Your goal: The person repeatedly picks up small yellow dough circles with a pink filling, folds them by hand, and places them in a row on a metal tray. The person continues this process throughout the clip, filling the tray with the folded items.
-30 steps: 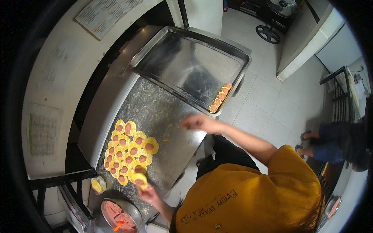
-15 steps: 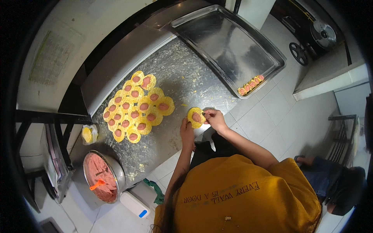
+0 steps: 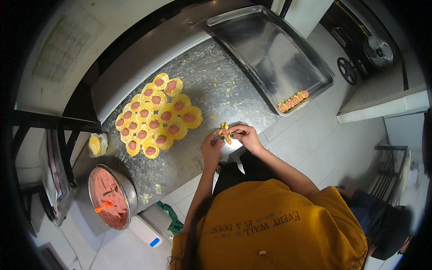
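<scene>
Between my two hands, above the near edge of the metal table, is a dumpling [image 3: 225,134] with its yellow wrapper gathered up around pink filling. My left hand [image 3: 212,146] pinches it from the left, while the fingers of my right hand [image 3: 245,136] close on its right side. To the left, round yellow wrappers [image 3: 158,124] lie overlapping on the table, each topped with a lump of pink meat filling. A short row of folded dumplings [image 3: 293,101] stands in the near right corner of a large metal tray [image 3: 315,72].
A steel bowl [image 3: 130,198] of pink filling, with an orange-handled utensil [image 3: 104,206] in it, stands at the lower left. Nearby are a bag of yellow wrappers [image 3: 97,145] and a white device [image 3: 147,231]. Crumbs dot the metal table [image 3: 189,63]. Another person [image 3: 382,225] is at the right.
The wrapper, spread flat between my hands before, is now folded up around its filling. My hands have come closer together on it. The whole view has shifted slightly.
</scene>
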Demonstrator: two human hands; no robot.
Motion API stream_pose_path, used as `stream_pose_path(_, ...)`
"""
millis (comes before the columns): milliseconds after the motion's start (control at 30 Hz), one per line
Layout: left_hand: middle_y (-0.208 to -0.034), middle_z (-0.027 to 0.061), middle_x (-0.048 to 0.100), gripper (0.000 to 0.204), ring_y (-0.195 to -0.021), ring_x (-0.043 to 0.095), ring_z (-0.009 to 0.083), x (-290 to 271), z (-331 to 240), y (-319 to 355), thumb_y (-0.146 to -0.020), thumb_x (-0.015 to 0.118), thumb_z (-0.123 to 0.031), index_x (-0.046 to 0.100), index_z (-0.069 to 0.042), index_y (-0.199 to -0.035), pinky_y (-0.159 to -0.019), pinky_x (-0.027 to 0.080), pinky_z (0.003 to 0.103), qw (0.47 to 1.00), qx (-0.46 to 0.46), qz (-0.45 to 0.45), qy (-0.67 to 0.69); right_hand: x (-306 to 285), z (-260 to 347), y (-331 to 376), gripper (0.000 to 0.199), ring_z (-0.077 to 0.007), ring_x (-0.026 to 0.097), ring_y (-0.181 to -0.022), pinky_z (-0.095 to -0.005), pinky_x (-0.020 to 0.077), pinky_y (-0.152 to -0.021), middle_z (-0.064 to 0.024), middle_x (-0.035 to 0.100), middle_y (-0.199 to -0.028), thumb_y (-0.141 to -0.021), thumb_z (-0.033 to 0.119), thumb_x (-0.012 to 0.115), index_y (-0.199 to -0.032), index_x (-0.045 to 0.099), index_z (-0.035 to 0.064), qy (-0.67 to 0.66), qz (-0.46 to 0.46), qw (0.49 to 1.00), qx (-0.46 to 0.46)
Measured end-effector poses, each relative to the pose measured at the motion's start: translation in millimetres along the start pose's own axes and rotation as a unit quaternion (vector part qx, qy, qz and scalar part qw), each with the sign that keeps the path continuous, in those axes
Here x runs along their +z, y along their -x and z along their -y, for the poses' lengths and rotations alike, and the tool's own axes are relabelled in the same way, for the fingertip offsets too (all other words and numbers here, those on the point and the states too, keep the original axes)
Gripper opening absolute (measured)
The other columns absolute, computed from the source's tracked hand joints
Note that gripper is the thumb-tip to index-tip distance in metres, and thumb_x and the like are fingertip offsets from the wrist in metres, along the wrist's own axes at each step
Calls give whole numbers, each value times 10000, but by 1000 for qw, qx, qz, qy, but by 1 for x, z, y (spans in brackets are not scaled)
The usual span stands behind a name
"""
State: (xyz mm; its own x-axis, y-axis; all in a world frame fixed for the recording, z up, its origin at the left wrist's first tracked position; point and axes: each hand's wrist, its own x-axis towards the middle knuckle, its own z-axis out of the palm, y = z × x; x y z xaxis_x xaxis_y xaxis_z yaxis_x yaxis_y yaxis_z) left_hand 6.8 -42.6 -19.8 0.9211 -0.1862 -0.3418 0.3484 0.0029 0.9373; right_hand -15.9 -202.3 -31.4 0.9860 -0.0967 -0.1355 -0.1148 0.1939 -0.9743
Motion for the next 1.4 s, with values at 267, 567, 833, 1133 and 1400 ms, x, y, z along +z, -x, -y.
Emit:
stream_pose_path(267, -1140, 74, 530, 138, -925, 555, 125, 9, -10, -2, -805, 587, 22, 516, -40, -905, -741, 515, 241, 987, 13, -6, 160, 0, 31, 0, 176, -116, 577, -905, -249, 456, -823, -39, 602, -981, -789, -93, 576, -938, 598, -2, -91, 21, 996, 0)
stream_pose_path(567, -1114, 67, 504, 233, -964, 549, 148, 15, -27, 12, -823, 545, 29, 504, -19, -1047, -780, 523, 276, 969, 9, 24, 245, -14, 62, 3, 179, -111, 586, -873, -246, 474, -783, -41, 635, -928, -789, -90, 569, -942, 617, -11, 7, -10, 998, 57)
stream_pose_path(833, -986, 63, 571, 217, -883, 606, 165, 14, -4, 4, -763, 610, 41, 590, -20, -971, -708, 557, 279, 999, 33, 4, 15, -17, 43, -2, 183, -189, 625, -766, -269, 490, -679, -107, 647, -864, -743, -68, 597, -913, 633, -10, 257, -5, 965, -52)
stream_pose_path(1133, -965, 93, 609, 154, -827, 624, 212, 21, -6, 9, -702, 671, 6, 535, -10, -772, -590, 529, 287, 945, 240, 41, -220, -16, 45, 11, 341, -348, 582, -842, -375, 483, -730, -148, 583, -905, -679, -51, 630, -1001, 547, 28, 389, 91, 895, -196)
stream_pose_path(1400, -919, 122, 619, 330, -771, 631, 241, 17, -9, 10, -676, 729, -63, 570, -22, -963, -631, 523, 310, 926, 206, 28, -314, -22, 45, 12, 274, -367, 566, -886, -415, 477, -741, -177, 574, -959, -684, -23, 611, -950, 558, 14, 453, 104, 875, -137)
